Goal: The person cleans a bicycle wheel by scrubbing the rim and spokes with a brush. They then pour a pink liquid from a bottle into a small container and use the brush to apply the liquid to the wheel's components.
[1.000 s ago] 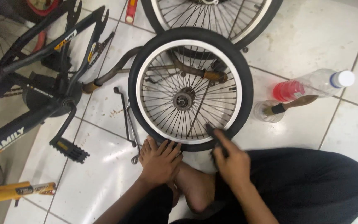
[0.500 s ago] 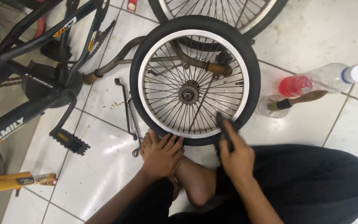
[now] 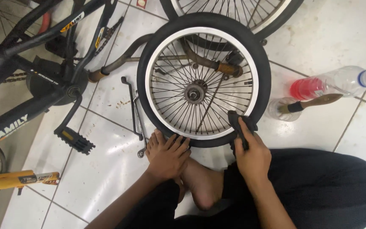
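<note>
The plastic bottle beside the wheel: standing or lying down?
Lying down. The plastic bottle rests on its side on the tiles, cap pointing right, red liquid pooled at its left end.

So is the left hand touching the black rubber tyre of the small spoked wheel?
Touching. The head view shows the left hand resting its fingertips on the black rubber tyre at the wheel's bottom edge, with no gap visible between them.

Floor: glossy white ceramic tiles (image 3: 327,38) with dark grout lines running diagonally; smudges and faint scuffs near the centre.
Light: soft overhead glare, brightest on the tiles at 7 o'clock.
9 to 11 o'clock: black bicycle frame (image 3: 26,106) with crank and pedal (image 3: 75,140).
8 o'clock: yellow frame tube (image 3: 13,180).
12 o'clock: second spoked wheel (image 3: 238,12).
</note>
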